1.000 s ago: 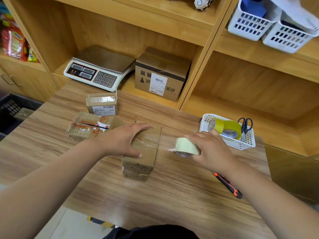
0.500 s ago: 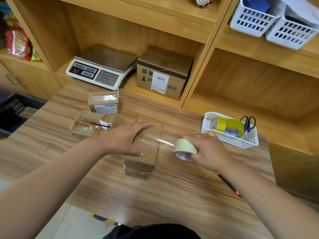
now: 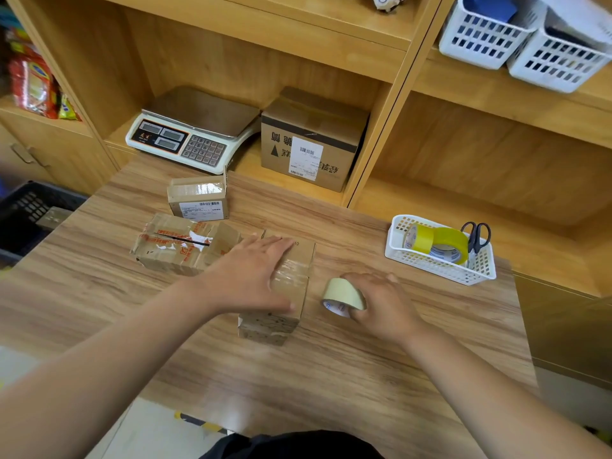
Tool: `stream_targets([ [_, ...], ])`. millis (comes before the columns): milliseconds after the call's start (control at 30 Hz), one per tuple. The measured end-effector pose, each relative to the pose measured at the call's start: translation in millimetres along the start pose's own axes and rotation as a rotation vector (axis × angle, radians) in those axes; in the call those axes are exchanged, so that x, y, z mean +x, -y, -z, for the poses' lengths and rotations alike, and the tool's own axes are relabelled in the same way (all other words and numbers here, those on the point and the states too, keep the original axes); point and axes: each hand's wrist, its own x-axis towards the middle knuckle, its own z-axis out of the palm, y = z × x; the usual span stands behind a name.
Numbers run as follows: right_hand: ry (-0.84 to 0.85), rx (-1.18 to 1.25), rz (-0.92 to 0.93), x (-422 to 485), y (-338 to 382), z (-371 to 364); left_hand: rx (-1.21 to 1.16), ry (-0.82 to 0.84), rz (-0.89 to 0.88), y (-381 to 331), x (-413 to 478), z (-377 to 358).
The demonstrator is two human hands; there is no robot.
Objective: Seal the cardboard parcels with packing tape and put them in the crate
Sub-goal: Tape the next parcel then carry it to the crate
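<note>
A small cardboard parcel [image 3: 291, 293] stands in the middle of the wooden table [image 3: 298, 376], with clear tape across its top. My left hand [image 3: 251, 276] lies flat on the parcel's top, fingers straight, pressing it down. My right hand [image 3: 381, 303] grips a pale roll of packing tape [image 3: 342, 294] just right of the parcel, low at the table. A crumpled taped parcel [image 3: 178, 243] lies left of it, and a smaller labelled parcel [image 3: 198, 200] stands behind. The dark crate [image 3: 29, 210] sits off the table's left edge.
A white basket [image 3: 440, 263] with yellow tape rolls and scissors stands at the right. On the shelf behind are a weighing scale [image 3: 192, 137] and a larger labelled box [image 3: 311, 140]. White baskets [image 3: 530, 38] sit on the upper right shelf.
My right hand has brought the tape roll down and closer to the parcel's right side. The stretched strip of tape between roll and parcel no longer shows. My left hand stays on the parcel.
</note>
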Motion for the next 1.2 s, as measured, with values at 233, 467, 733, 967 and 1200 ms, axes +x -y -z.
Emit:
stream_targets([
  [233, -0.074, 0.203, -0.107, -26, 1, -3, 0.187, -0.066, -0.016, -32, 10, -21],
  [467, 0.008, 0.508, -0.309, -46, 24, -8, 0.266, -0.013, -0.197, -17, 19, -4],
  [733, -0.055, 0.9, -0.367, -43, 66, -33, -0.101, -0.69, -0.144, -7, -4, -58],
  [967, -0.083, 0.998, -0.402, -38, 75, -41, -0.294, -0.823, 0.044, -36, -12, -79],
  [1200, -0.054, 1.017, -0.436, -39, 74, -39, -0.86, -0.591, 0.518, -61, -24, -94],
])
